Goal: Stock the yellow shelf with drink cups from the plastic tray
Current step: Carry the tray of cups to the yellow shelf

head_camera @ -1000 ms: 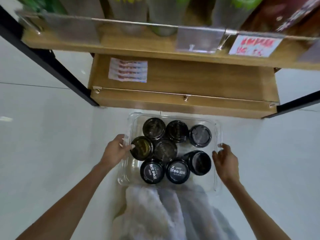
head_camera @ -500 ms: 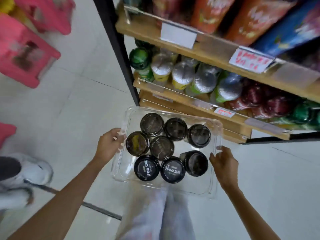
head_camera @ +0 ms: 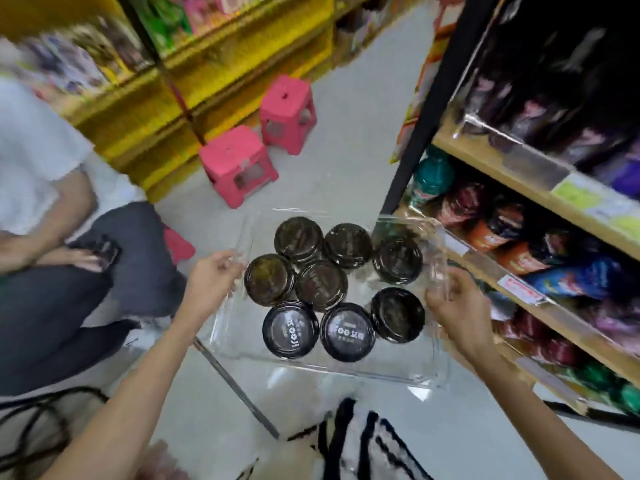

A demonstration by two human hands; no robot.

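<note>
I hold a clear plastic tray (head_camera: 349,370) in the air with both hands. My left hand (head_camera: 211,280) grips its left rim and my right hand (head_camera: 457,308) grips its right rim. Inside stand several drink cups (head_camera: 320,285) with black lids, two near ones with white lettering. The yellow shelf (head_camera: 194,88) runs across the far left of the view, blurred, with packets on it.
Two pink stools (head_camera: 263,140) stand on the floor before the yellow shelf. A seated person (head_camera: 62,244) in dark trousers is close on the left. A wooden shelf unit (head_camera: 519,237) full of bottles and packets stands at the right.
My view has swung left, away from the wooden shelf, and the yellow shelf and pink stools have come into view. The tray stays held in both hands.
</note>
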